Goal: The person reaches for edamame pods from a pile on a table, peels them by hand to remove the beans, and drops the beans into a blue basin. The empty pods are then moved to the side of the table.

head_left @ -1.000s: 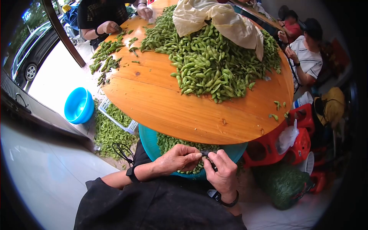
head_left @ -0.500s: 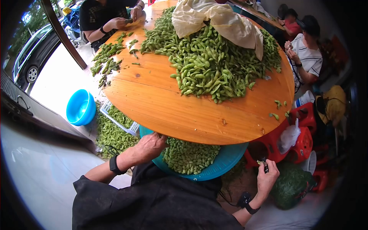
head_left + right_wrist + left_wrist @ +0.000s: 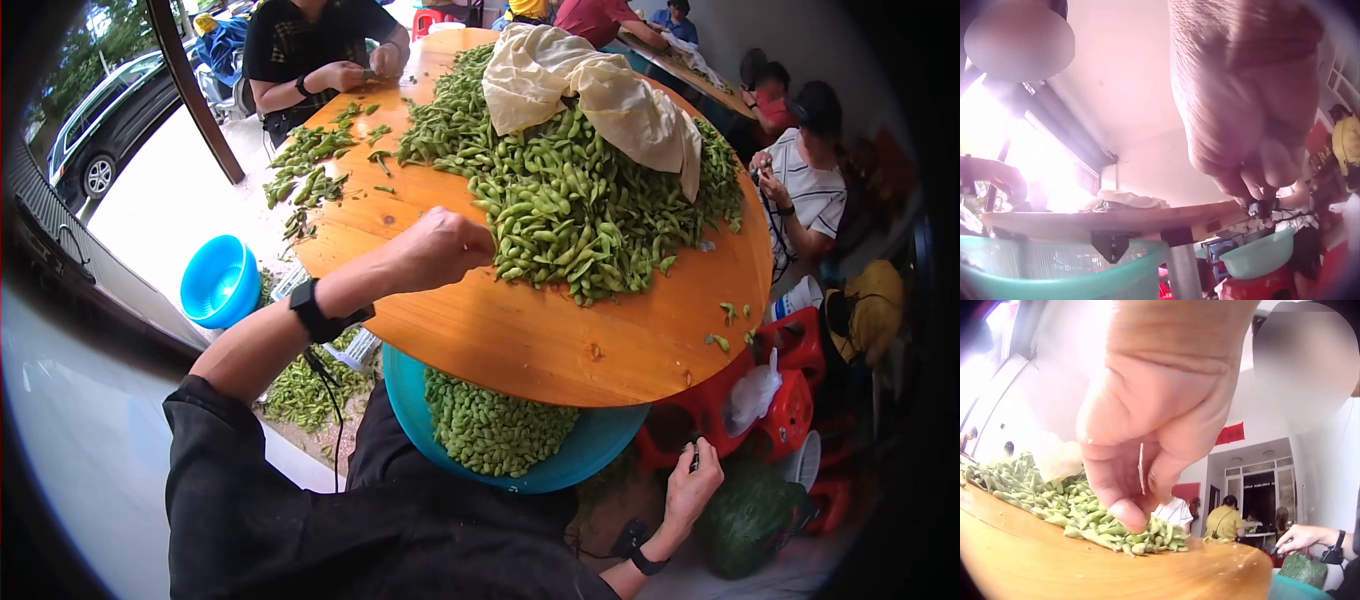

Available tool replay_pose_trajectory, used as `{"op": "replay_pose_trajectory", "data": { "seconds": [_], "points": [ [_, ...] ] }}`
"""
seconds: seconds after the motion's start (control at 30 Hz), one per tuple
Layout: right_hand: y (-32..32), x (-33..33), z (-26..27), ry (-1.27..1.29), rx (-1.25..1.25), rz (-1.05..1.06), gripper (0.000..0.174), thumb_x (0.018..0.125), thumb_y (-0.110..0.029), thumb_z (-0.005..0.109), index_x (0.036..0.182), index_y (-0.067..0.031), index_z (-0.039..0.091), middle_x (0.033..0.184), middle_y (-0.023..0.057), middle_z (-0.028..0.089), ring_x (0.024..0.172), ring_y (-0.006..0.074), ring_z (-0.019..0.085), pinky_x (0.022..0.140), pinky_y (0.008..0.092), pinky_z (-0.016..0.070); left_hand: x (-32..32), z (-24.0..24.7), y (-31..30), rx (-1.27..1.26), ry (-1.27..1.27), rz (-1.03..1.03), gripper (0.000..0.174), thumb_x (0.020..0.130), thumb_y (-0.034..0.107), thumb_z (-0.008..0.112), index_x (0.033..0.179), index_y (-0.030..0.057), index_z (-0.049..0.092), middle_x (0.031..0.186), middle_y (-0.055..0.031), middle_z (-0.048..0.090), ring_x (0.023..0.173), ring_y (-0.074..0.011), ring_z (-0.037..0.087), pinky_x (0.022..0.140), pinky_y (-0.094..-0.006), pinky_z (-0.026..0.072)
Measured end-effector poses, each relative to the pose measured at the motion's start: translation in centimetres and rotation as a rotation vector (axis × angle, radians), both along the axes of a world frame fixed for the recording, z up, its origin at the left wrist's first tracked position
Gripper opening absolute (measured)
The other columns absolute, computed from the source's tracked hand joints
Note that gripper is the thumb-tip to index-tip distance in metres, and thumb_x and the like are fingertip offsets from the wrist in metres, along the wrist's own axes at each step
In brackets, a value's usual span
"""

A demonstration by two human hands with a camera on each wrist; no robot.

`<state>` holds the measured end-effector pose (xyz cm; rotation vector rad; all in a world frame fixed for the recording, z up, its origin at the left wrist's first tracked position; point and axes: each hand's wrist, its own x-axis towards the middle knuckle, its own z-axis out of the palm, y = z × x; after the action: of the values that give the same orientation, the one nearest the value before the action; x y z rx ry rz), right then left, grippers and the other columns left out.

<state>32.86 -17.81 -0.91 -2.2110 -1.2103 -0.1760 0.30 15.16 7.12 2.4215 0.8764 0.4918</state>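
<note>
My left hand point(image 3: 440, 248) reaches over the round wooden table point(image 3: 470, 345), its fingers at the near left edge of a big heap of green soybean pods point(image 3: 570, 215). In the left wrist view its fingers point(image 3: 1125, 515) bend loosely downward in front of the pods, with a gap between thumb and fingers. Out to the right, low beside the table, my right hand point(image 3: 693, 485) pinches a small dark tool point(image 3: 1261, 209) at its fingertips; most of the tool is hidden. Between the hands a teal basin point(image 3: 622, 440) holds many small green pods point(image 3: 500, 425).
A cream cloth point(image 3: 600, 85) drapes over the heap. A blue basin point(image 3: 220, 280) and more pods point(image 3: 310, 395) lie on the floor at left. Red stools point(image 3: 790, 405) and a dark green bag point(image 3: 750, 520) stand at right. Other people sit around this table and another.
Both hands were together over the teal basin, then parted. The left hand went to the basin's left side and up to the heap; the right swung out right with the dark tool.
</note>
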Motion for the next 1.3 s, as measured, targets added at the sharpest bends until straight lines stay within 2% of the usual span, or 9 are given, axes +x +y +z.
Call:
{"op": "replay_pose_trajectory", "data": {
  "seconds": [0.17,0.43,0.5,0.53,0.6,0.77,0.93,1.03,1.3],
  "points": [
    [0.9,-1.6,0.4,0.019,0.047,0.039,0.017,0.085,0.003,0.058,0.099,0.0113,0.061,0.083,0.0242,0.059,0.076,0.0425,0.06,0.067,0.0449,0.0466,2.8,-5.0,1.2,0.174,0.041,-0.054,0.009,0.078,0.012,0.069,0.083,0.0042,0.068,0.081,-0.0134,0.065,0.08,-0.0347,0.064,0.072,-0.0449,0.052],
    [2.3,-4.0,2.5,0.155,0.133,0.196,0.014,0.083,0.004,0.062,0.096,0.0086,0.062,0.08,0.0199,0.061,0.071,0.0356,0.061,0.065,0.0389,0.048,2.1,-4.1,-0.4,0.25,-0.146,-0.039,0.013,0.082,0.015,0.067,0.087,0.003,0.067,0.081,-0.0151,0.066,0.076,-0.0321,0.066,0.068,-0.0429,0.0533],
    [3.7,-6.0,3.0,0.328,0.101,0.293,0.013,0.082,0.004,0.062,0.095,0.0061,0.063,0.077,0.0159,0.06,0.064,0.0266,0.061,0.06,0.0336,0.0472,1.1,-1.3,-1.9,-0.384,-0.109,0.118,0.011,0.09,0.012,0.065,0.093,0.002,0.067,0.083,-0.0077,0.067,0.072,-0.0169,0.066,0.068,-0.0321,0.0539],
    [4.6,-7.0,2.9,0.412,0.097,0.353,0.013,0.082,0.004,0.061,0.095,0.0056,0.063,0.075,0.014,0.06,0.061,0.0226,0.06,0.058,0.0318,0.0467,0.8,-1.4,-2.4,-0.386,-0.106,0.109,0.011,0.09,0.012,0.065,0.093,0.002,0.067,0.083,-0.0077,0.067,0.072,-0.0169,0.066,0.068,-0.0321,0.0539],
    [7.1,-9.7,3.4,0.676,0.127,0.475,0.016,0.085,0.003,0.061,0.1,0.0053,0.064,0.073,0.0079,0.058,0.058,0.013,0.056,0.054,0.0269,0.0446,0.1,-2.3,-4.7,-0.947,-0.437,-0.052,0.014,0.097,0.014,0.061,0.098,0.0008,0.065,0.085,-0.0048,0.068,0.071,-0.0092,0.064,0.066,-0.0262,0.0526],
    [10.8,-13.9,4.6,1.462,0.151,0.635,0.029,0.094,-0.012,0.065,0.116,0.0064,0.061,0.066,-0.0033,0.051,0.054,0.0023,0.047,0.049,0.0189,0.0367,0.4,-3.9,-10.9,-1.13,-0.617,-0.146,0.015,0.099,0.014,0.058,0.102,0.0001,0.063,0.083,-0.0027,0.067,0.071,-0.0088,0.062,0.064,-0.0236,0.0493],
    [11.4,-14.9,3.3,1.324,0.175,0.542,0.022,0.09,-0.01,0.07,0.105,0.0048,0.064,0.068,-0.0009,0.054,0.056,0.0051,0.05,0.05,0.0212,0.0391,1.1,-5.7,-13.3,-1.134,-0.727,-0.147,0.017,0.099,0.019,0.059,0.101,0.0019,0.061,0.082,0.0002,0.062,0.068,-0.0062,0.057,0.06,-0.0218,0.0473],
    [11.2,-15.2,2.2,0.572,0.325,0.621,0.021,0.084,-0.005,0.071,0.097,0.0094,0.063,0.078,0.0082,0.058,0.066,0.0159,0.058,0.056,0.029,0.0461,1.7,-6.6,-14.0,-1.214,-0.816,-0.135,0.015,0.097,0.017,0.061,0.098,0.0017,0.061,0.08,-0.0014,0.061,0.068,-0.0086,0.057,0.061,-0.024,0.0475],
    [9.5,-14.4,2.7,1.342,0.23,0.675,0.022,0.094,0.002,0.056,0.114,0.0105,0.06,0.082,0.001,0.048,0.057,0.0055,0.047,0.048,0.0219,0.0363,1.9,-7.2,-14.7,-1.136,-0.813,-0.026,0.013,0.095,0.012,0.064,0.09,0.0005,0.06,0.071,-0.0025,0.059,0.06,-0.0093,0.055,0.053,-0.024,0.0447]
  ]
}}
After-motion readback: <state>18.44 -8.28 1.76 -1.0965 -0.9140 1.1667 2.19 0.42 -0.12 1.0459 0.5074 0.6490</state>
